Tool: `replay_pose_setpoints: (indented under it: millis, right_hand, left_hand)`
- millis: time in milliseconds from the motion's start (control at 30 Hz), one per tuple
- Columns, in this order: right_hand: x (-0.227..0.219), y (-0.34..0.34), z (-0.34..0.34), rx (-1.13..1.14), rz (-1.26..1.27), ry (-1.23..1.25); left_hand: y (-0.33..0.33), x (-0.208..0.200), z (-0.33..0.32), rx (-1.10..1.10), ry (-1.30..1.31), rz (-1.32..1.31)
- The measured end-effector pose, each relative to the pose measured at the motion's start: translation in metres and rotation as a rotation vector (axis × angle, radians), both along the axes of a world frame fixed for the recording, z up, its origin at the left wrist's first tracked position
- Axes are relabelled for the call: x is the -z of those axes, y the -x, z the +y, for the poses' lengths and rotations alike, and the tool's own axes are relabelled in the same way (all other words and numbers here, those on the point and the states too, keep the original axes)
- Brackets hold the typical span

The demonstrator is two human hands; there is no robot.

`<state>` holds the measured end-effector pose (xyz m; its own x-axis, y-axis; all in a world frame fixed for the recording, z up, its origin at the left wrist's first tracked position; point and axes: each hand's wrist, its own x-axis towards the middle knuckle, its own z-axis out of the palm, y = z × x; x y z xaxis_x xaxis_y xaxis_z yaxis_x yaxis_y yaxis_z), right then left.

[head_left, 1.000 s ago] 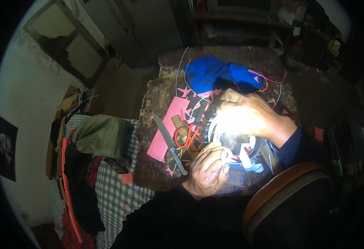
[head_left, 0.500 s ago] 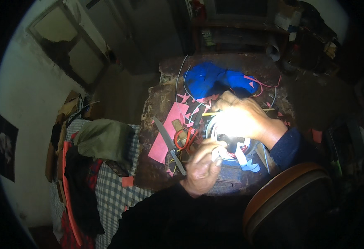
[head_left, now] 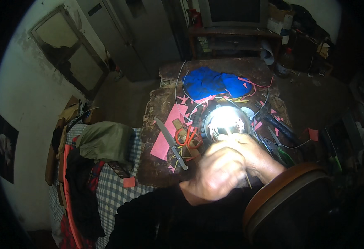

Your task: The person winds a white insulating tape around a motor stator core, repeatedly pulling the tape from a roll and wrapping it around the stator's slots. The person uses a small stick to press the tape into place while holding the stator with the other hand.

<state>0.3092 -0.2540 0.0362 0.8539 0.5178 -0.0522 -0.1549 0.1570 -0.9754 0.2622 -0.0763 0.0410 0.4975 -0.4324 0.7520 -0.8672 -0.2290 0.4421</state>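
My left hand [head_left: 217,174] is closed and partly smeared by motion, its fingers meeting my right hand [head_left: 254,153]; what it holds is hidden. My right hand is also closed, and a thin yellowish stick [head_left: 248,181] pokes out below it. Just beyond both hands stands a round metal housing [head_left: 208,126], its rim partly lit and its inside lost in a bright glare. Left of my hands lie orange-handled scissors [head_left: 182,143], a knife with a grey handle [head_left: 174,148] and a pink sheet [head_left: 160,147].
A blue cloth [head_left: 207,83] lies at the table's far side among pink scraps and thin wire. Dark tools and a green-handled tool [head_left: 285,157] lie at the right. A brown round rim [head_left: 273,182] blocks the lower right. A checked cloth [head_left: 119,195] covers the surface at the left.
Both hands have drawn back toward me from the round housing and come together. The housing now shows more fully. The white strip and blue piece seen near the hands are no longer in view.
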Motion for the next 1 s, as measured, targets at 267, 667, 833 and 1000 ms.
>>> replay_pose_setpoints:
  millis: [267,667,833,1000]
  right_hand:
    - [0.006,0.027,-0.028,-0.09,0.266,0.025]
    - [-0.031,0.12,-0.087,-0.172,0.526,0.202]
    - [-0.026,0.142,-0.098,-0.196,0.621,0.259]
    - [0.004,0.152,-0.124,-0.389,0.59,0.221]
  left_hand:
    - [0.046,0.032,-0.03,0.077,-0.324,-0.27]
    - [0.051,0.031,-0.016,0.291,0.777,1.541]
    - [0.033,0.029,-0.026,0.448,0.889,1.556]
    - [0.033,0.04,-0.034,0.484,1.041,1.548]
